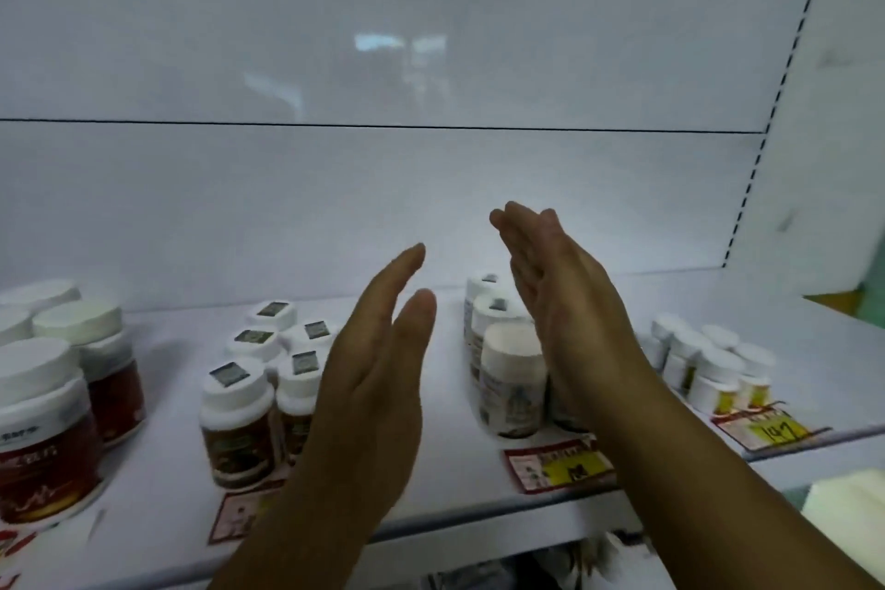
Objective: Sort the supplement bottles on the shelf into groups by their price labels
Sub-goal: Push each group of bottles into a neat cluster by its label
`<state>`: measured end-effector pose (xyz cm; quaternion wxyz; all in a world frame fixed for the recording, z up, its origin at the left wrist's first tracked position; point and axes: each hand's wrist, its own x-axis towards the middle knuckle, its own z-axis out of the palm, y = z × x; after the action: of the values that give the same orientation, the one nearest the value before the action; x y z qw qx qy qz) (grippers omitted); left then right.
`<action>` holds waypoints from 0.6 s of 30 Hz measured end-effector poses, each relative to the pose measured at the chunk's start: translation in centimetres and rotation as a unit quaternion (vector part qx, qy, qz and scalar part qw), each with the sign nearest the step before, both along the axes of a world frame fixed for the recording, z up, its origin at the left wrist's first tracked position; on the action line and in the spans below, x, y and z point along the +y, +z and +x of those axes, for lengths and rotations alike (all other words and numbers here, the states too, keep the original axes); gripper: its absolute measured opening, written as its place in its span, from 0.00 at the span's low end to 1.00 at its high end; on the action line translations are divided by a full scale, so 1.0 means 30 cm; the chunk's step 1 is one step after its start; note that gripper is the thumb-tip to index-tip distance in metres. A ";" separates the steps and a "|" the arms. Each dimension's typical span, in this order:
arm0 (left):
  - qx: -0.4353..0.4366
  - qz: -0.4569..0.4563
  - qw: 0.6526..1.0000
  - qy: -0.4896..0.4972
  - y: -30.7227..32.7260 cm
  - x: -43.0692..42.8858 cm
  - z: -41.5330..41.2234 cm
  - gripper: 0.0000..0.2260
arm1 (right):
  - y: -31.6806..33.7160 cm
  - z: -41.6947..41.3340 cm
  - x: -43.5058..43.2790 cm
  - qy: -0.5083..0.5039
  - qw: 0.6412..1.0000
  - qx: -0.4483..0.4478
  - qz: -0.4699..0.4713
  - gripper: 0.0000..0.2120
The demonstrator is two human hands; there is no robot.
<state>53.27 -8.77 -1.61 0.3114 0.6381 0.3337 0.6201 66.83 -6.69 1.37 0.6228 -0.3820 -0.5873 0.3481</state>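
Note:
Both my hands are raised flat over the white shelf [450,460], palms facing each other, holding nothing. My left hand [378,374] hovers just right of several small brown-labelled bottles with white caps [239,417]. My right hand [570,302] partly covers a row of pale-labelled white bottles [512,378]. Large red-labelled jars [45,436] stand at the far left. Several small yellow-labelled bottles [713,374] stand at the right. Red and yellow price labels lie on the shelf's front: one [558,467] below the pale bottles, one [771,429] below the yellow-labelled ones, one [237,515] below the brown ones.
The white back panel [383,182] rises behind the bottles. A slotted upright [747,187] bounds the shelf at the right. Bare shelf shows between the two hands. A pale object [847,508] sits at the lower right, below the shelf.

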 end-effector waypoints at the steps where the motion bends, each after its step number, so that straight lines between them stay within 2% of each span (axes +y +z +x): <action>1: -0.029 -0.040 0.999 -0.018 -0.017 0.023 0.029 0.13 | -0.012 0.063 0.014 -0.023 1.000 0.019 0.000 0.21; 3: -0.043 -0.088 0.995 -0.018 -0.042 0.051 0.112 0.11 | -0.042 0.189 0.037 -0.071 0.997 0.029 -0.020 0.24; 6: -0.069 -0.157 0.985 0.021 -0.084 0.110 0.201 0.16 | -0.118 0.299 0.082 -0.099 0.991 0.009 -0.093 0.24; 8: -0.109 -0.223 0.969 0.002 -0.116 0.136 0.222 0.18 | -0.165 0.317 0.109 -0.045 0.987 -0.008 -0.154 0.24; 11: -0.167 -0.312 0.933 -0.067 -0.157 0.171 0.216 0.21 | -0.215 0.314 0.139 0.122 0.965 0.079 -0.220 0.22; 14: -0.160 -0.325 0.915 -0.177 -0.163 0.184 0.221 0.24 | -0.241 0.316 0.162 0.152 0.959 0.097 -0.220 0.22; 16: -0.149 -0.305 0.924 -0.178 -0.169 0.185 0.225 0.25 | -0.251 0.312 0.174 0.150 0.959 0.095 -0.222 0.22; 18: -0.144 -0.273 0.941 -0.137 -0.178 0.183 0.223 0.24 | -0.248 0.305 0.175 0.151 0.957 0.089 -0.231 0.22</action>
<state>59.96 -3.27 -6.94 0.5999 0.4722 0.3517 0.5416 75.98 -1.44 -6.07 0.5076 -0.3900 -0.4838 0.5968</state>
